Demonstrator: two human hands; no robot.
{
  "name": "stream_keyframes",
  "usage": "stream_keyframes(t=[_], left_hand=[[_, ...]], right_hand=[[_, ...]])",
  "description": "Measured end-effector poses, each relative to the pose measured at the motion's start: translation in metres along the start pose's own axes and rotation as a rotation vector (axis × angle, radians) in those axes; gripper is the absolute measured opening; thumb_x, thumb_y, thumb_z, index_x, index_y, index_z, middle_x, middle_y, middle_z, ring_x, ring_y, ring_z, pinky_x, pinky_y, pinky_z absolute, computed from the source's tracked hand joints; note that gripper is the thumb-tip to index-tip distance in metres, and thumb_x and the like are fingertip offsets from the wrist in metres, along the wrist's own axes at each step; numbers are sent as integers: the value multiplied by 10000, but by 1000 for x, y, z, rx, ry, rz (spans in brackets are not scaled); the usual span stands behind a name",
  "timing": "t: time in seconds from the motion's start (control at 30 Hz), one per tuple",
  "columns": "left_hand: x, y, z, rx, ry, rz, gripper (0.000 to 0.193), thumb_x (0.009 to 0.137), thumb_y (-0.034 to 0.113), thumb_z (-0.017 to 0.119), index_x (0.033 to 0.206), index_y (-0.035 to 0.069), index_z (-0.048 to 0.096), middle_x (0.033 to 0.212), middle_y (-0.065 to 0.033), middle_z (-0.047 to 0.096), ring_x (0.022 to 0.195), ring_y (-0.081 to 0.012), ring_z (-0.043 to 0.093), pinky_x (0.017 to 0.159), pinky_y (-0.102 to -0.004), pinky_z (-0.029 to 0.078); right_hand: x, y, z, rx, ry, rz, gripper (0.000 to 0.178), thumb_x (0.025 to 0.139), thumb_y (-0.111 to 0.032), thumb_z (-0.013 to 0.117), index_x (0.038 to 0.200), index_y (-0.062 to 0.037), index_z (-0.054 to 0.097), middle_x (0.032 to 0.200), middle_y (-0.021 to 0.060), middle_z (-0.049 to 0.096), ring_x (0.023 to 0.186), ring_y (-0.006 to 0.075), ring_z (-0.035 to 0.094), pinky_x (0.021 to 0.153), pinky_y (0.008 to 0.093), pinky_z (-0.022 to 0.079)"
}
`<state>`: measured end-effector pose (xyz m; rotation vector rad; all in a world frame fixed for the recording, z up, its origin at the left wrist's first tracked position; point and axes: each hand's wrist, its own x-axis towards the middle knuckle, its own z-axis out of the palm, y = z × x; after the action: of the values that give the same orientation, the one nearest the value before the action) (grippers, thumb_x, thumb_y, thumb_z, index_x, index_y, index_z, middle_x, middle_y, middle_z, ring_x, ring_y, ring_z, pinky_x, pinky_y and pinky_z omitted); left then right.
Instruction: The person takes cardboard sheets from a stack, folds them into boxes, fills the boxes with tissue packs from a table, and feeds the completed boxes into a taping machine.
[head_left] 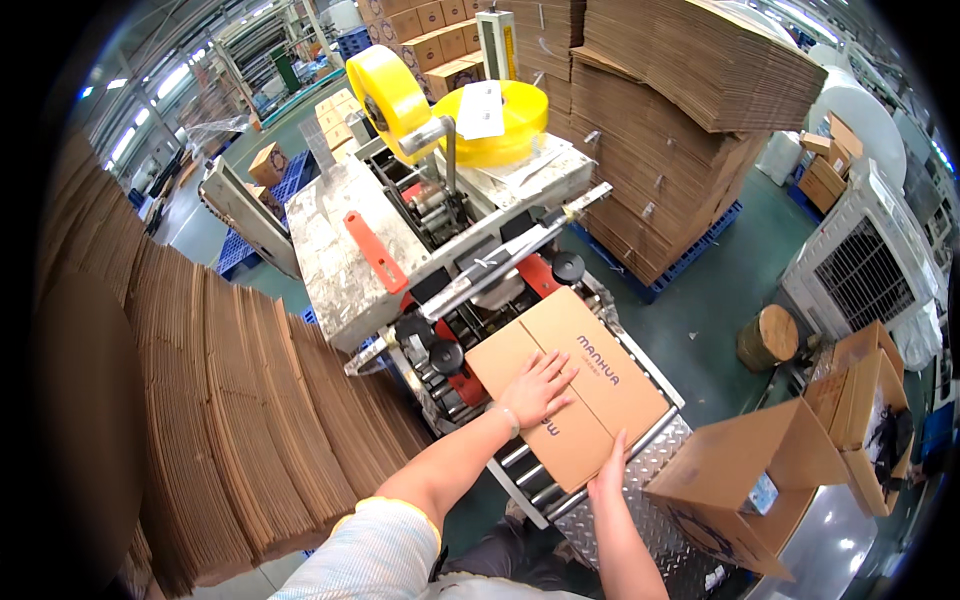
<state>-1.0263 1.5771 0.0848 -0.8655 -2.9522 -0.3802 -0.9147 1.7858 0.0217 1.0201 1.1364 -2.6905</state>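
A brown cardboard box (pixel 580 345) with its top flaps folded down lies on the roller conveyor (pixel 532 488) of a carton sealing machine (pixel 345 240). My left hand (pixel 538 390) rests flat on the box top, fingers spread, across the seam between the flaps. At the box's near right corner, my right hand (pixel 608 472) presses against its side with the palm; some of its fingers are hidden. Two black round knobs (pixel 446 357) flank the machine's entry just past the box. Above it sits a large roll of yellow tape (pixel 390 100).
Tall stacks of flat cardboard (pixel 240 390) crowd the left side. More flattened cartons (pixel 660 150) stand on a blue pallet behind the machine. To the right are an open carton (pixel 745 470) on a metal table, a wooden stump (pixel 768 338) and a white air cooler (pixel 850 265).
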Motion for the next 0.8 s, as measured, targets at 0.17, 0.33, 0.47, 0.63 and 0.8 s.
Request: stream_keyframes(t=[0.17, 0.33, 0.47, 0.63, 0.8], left_hand=[[13, -54, -3, -64, 104, -59, 534, 1017, 414, 516, 1409, 53, 556, 1478, -143, 542, 1450, -305, 409, 1240, -496, 238], [31, -87, -6, 178, 127, -113, 526, 976, 334, 602, 1350, -34, 573, 1434, -205, 558, 1439, -320, 411, 1233, -504, 262], [-12, -16, -62, 18, 286, -111, 536, 968, 345, 614, 1360, -17, 562, 1518, -193, 469, 1472, -330, 365, 1235, -516, 245], [-156, 80, -183, -145, 366, -110, 413, 901, 218, 718, 1288, 100, 637, 1508, -140, 493, 1449, -345, 398, 1206, -557, 275], [-252, 171, -385, 406, 722, -20, 342, 808, 133, 764, 1141, 83, 705, 1360, -128, 613, 1285, -333, 553, 1104, -504, 443]], right_hand=[[45, 20, 58, -495, 209, -438, 745, 1061, -418, 539, 1592, -12, 210, 1581, 193, 358, 1414, 299, 411, 1144, 411, 378], [75, 42, 114, -888, 310, -690, 707, 1073, -288, 502, 1582, 59, 155, 1523, 349, 379, 1361, 445, 469, 1138, 451, 390], [119, 49, 136, -819, 106, -548, 711, 1051, -232, 519, 1560, 106, 154, 1513, 371, 381, 1364, 449, 470, 1141, 448, 387], [96, -8, 102, -912, -517, 4, 594, 1068, -473, 454, 1247, 52, 670, 1141, 185, 721, 1049, 252, 666, 922, 341, 488], [16, -8, -57, -880, -735, 131, 300, 938, -299, 623, 972, -14, 711, 863, 152, 701, 746, 272, 658, 686, 395, 527]])
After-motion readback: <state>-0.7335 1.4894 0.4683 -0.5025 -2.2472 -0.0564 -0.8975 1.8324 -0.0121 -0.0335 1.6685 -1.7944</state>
